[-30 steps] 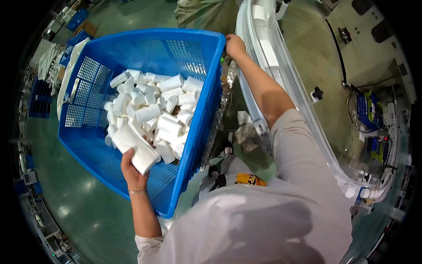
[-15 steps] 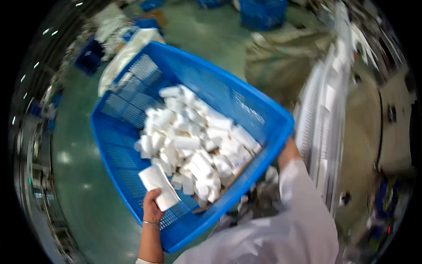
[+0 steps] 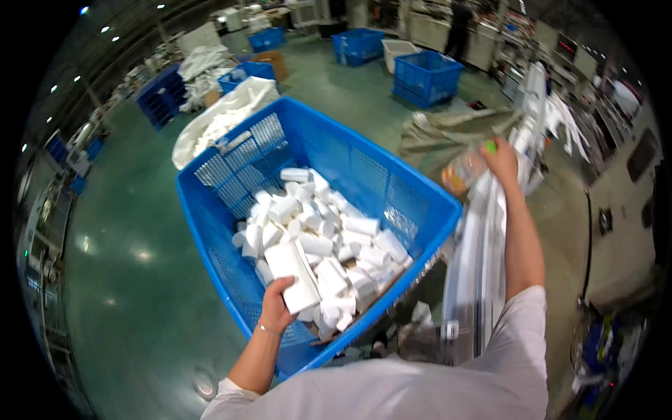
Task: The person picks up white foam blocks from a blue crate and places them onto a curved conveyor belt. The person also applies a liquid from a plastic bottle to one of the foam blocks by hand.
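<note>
My left hand [image 3: 278, 306] is closed on a white, flat, rectangular piece [image 3: 292, 274], thumb on top, over the near left part of a large blue plastic basket [image 3: 381, 143]. Many white rolls [image 3: 316, 243] lie heaped in the basket, some below the held piece. Out past the basket's right corner, my right hand [image 3: 501, 162] is closed at the green cap of a clear bottle [image 3: 463, 172] with something orange on it. The bottle is blurred and hangs tilted over the edge of a long white machine or rail [image 3: 476, 245].
A white sack [image 3: 192, 136] with white pieces stands beyond the basket's left side. Farther off are blue crates [image 3: 427, 78], a white bin [image 3: 399, 50] and a person in dark clothes [image 3: 458, 31]. A crumpled olive-brown sheet [image 3: 430, 133] lies behind the bottle. At right stands a beige machine cabinet [image 3: 619, 245].
My right hand has left the basket's right corner, reached outward, and now holds the bottle. The left hand keeps the white piece, now over the rolls. The view has tilted up toward the room.
</note>
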Available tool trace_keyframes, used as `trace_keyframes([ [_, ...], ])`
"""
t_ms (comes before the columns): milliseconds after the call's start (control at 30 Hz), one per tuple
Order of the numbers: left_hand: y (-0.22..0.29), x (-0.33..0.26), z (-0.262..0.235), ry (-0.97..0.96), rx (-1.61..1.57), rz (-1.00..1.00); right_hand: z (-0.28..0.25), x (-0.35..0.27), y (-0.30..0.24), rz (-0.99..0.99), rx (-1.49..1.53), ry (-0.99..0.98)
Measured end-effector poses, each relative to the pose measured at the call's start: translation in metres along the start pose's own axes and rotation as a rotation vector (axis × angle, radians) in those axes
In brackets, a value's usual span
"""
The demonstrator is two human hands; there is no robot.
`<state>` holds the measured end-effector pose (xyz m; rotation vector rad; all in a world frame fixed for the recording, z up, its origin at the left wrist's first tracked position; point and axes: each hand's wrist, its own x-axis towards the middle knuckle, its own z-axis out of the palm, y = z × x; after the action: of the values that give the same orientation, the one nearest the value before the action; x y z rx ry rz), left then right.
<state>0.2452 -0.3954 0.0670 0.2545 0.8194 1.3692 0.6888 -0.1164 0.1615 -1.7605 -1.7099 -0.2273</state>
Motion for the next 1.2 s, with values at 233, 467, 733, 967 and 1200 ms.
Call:
trace_keyframes([
  [233, 0.002, -0.014, 0.018, -0.205, -0.117, -0.006, -0.184, -0.045, -0.150, -0.045, 0.464, -0.113],
  [467, 0.013, -0.048, 0.051, -0.589, -0.272, -0.175, -0.191, -0.147, -0.249, -0.271, 0.460, -0.319],
  [733, 0.017, -0.073, 0.041, -0.752, -0.308, -0.337, -0.199, -0.187, -0.299, -0.311, 0.632, -0.312],
  [967, 0.022, -0.088, 0.047, -0.814, -0.316, -0.347, -0.184, -0.204, -0.287, -0.310, 1.122, -0.604],
  [1200, 0.021, -0.085, 0.052, -0.763, -0.297, -0.363, -0.149, -0.252, -0.257, -0.114, 1.307, -0.478],
])
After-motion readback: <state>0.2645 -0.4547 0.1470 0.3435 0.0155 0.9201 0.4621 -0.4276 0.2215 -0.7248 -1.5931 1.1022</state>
